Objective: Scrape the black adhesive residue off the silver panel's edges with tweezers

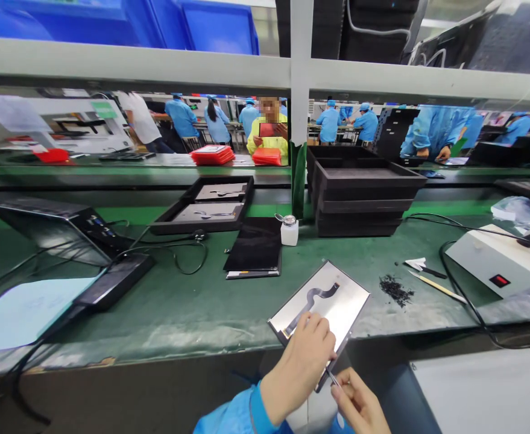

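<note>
Both bare hands are at work on the near edge of the green bench (187, 316), and the flat panel (348, 306) is right there under them — silver back up, tilted at an angle, its near end sticking out past the edge. A dark ribbon cable (310, 297) snakes across that silver face. The left hand (304, 357) lies over the panel's lower part, fingers bent and close together; what they pinch underneath, I cannot tell. In comes the right hand (357, 399) from the other side, thumb and fingers closed on a thin metal tool (332, 378), its tip at the panel's lower right edge, just beside the left fingertips!

Look right of the panel: a scatter of black scraps (395, 290), then a pale yellow stick (439, 286), and near it a white box (477, 256) with a red-lit switch. Beyond the panel, dark screens (254, 246) lie stacked, a small white bottle (290, 233) just beside them. Farther back — a black tray (174, 228) carrying two more silver panels with cables, and over to the right a pile of black trays (362, 211)
</note>
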Demonstrator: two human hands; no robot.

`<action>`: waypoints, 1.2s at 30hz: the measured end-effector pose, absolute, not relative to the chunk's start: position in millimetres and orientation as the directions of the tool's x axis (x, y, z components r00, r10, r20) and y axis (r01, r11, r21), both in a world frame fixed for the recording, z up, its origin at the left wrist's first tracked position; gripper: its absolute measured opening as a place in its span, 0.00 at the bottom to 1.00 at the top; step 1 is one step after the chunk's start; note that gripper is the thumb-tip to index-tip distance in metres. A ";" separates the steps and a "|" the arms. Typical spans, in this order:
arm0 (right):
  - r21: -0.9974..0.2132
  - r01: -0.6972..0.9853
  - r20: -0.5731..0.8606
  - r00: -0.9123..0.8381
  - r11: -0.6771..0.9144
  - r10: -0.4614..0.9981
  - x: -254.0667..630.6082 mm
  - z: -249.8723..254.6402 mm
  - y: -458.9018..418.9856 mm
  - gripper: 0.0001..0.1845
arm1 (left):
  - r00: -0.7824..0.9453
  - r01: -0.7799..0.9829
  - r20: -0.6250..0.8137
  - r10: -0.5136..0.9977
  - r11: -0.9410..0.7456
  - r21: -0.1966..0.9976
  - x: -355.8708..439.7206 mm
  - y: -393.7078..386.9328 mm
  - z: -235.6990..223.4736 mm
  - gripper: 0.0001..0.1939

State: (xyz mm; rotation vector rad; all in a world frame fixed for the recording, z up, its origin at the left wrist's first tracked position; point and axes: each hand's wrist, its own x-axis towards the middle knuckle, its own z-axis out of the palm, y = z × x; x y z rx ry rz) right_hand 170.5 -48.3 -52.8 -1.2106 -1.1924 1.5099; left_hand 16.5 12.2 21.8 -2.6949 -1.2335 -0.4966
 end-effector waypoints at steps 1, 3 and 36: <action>-0.974 -0.068 -0.199 -0.199 -0.216 0.960 170.0 -52.2 -48.0 0.30 | 0.587 0.776 0.346 0.732 -0.631 0.019 13.0 9.8 16.9 0.08; -0.958 -0.103 -0.238 -0.226 -0.267 0.944 168.7 -50.5 -47.7 0.30 | 0.543 0.811 0.335 0.770 -0.585 0.029 6.5 0.9 7.7 0.07; -0.866 -0.120 -0.433 -0.306 -0.485 0.848 176.0 -29.8 -43.4 0.36 | 0.642 0.647 0.337 0.688 -0.723 0.243 -12.8 11.3 7.1 0.20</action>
